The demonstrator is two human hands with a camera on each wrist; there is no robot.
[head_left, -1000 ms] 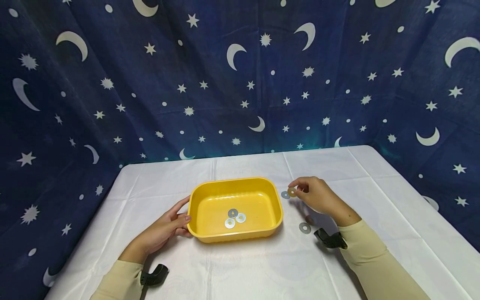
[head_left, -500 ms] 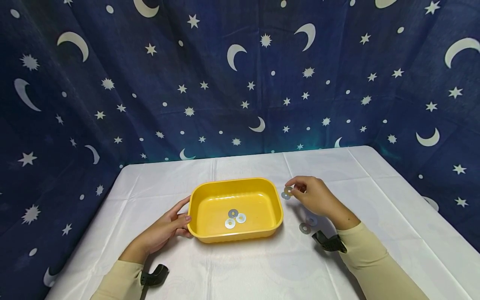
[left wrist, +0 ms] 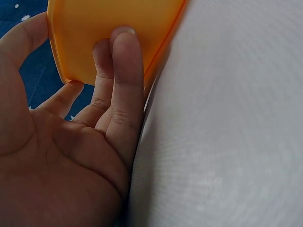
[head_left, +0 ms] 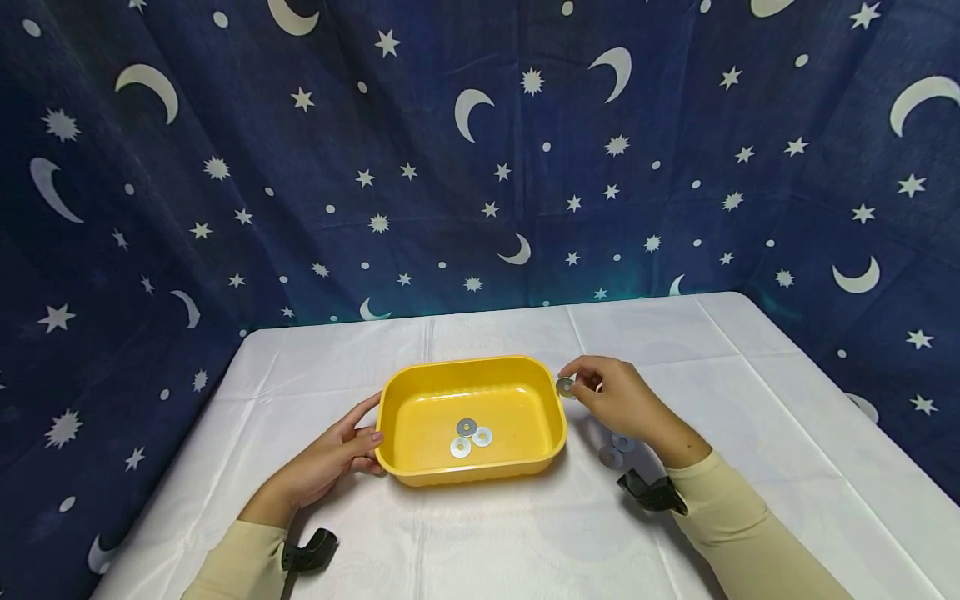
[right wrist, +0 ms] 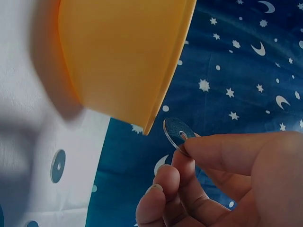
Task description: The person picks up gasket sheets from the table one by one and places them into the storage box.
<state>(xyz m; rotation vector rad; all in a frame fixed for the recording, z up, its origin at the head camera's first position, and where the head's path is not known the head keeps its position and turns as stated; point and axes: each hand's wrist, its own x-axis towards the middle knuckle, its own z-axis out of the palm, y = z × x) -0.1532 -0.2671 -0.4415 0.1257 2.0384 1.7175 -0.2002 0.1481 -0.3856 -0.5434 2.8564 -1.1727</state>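
Note:
My right hand (head_left: 618, 396) pinches a flat metal washer (right wrist: 177, 135) between thumb and fingertip, just off the right end of the yellow tray (head_left: 471, 479). In the right wrist view its other fingers curl loosely below the washer. At the tray's left end my left hand (head_left: 330, 454) grips the wall, thumb over the rim and fingertips against the outside, as the left wrist view shows. Three washers (head_left: 461, 447) lie together on the tray's floor, two pale and one darker. Beneath the right wrist, two more washers (head_left: 611, 457) rest on the white cloth, partly in shadow.
A white cloth (head_left: 495, 542) with fold lines covers the table. Dark blue fabric with moons and stars (head_left: 420, 242) hangs behind and at both sides. Each wrist carries a black camera mount (head_left: 309, 552). The right wrist view shows a washer (right wrist: 57, 165) on the cloth near the tray.
My right hand has moved left with the washer, from over a washer on the cloth to beside the tray's right rim. The left hand and tray have stayed put.

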